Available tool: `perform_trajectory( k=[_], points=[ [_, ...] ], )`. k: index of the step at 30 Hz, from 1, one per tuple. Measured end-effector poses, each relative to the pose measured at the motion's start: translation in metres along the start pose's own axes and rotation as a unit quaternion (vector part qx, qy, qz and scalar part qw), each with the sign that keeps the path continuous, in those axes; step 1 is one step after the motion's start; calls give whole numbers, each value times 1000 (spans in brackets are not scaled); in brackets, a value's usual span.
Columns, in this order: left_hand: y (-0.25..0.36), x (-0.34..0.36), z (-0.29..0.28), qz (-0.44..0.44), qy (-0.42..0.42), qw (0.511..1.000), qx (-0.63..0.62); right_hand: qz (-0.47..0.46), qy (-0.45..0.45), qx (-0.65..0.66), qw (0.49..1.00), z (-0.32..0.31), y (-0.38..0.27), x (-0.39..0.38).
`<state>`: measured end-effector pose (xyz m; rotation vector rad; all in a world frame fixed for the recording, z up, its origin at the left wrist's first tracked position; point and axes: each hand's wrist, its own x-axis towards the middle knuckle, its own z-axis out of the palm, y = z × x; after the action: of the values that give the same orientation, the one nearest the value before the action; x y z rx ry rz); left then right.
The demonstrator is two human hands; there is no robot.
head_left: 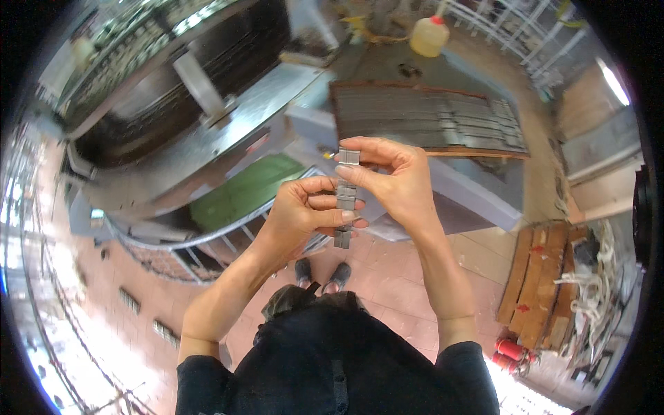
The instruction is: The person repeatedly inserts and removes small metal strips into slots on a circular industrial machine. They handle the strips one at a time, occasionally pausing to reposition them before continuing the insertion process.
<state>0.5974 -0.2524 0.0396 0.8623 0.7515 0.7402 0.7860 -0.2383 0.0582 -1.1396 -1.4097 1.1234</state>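
Observation:
A narrow column of small, flat grey metal pieces (346, 196) stands out in front of my body, held between both hands. My left hand (297, 213) is closed around its middle and lower part, thumb across the front and fingertips showing on the right side. At the upper end my right hand (401, 181) pinches a short group of the pieces between thumb and fingers. Beyond the hands, a wood-edged tray (477, 151) holds rows of similar-looking grey strips. What exactly the pieces are is too small to tell.
A metal machine bed with a dark trough (124, 162) fills the left back. Below it lies a green sheet (242, 190) near a curved rail. A yellowish jug (429, 38) stands behind the tray. Wooden boards (536, 283), white cords and red cylinders (510, 349) lie at right.

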Motion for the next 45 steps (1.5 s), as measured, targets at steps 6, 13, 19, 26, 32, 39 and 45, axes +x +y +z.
perform_trajectory(
  k=[6,13,19,26,32,39,45],
  points=[
    [-22,-59,-50,-25,107,994,13,75,-89,128,985,75,28,-10],
    [-55,-143,-120,-41,150,987,-39,77,-137,69,985,171,66,-42],
    [-83,-237,-229,21,240,968,-65,124,-58,-229,964,271,235,-108],
    [-91,-342,-302,115,296,948,-26,15,130,-407,904,369,415,-205],
    [-81,-388,-330,192,318,928,-25,52,225,-237,944,344,385,-200],
    [-84,-404,-362,258,370,892,16,57,58,266,960,412,135,-229],
    [-72,-399,-369,321,385,865,9,16,-173,-28,984,505,66,-221]
  ],
)
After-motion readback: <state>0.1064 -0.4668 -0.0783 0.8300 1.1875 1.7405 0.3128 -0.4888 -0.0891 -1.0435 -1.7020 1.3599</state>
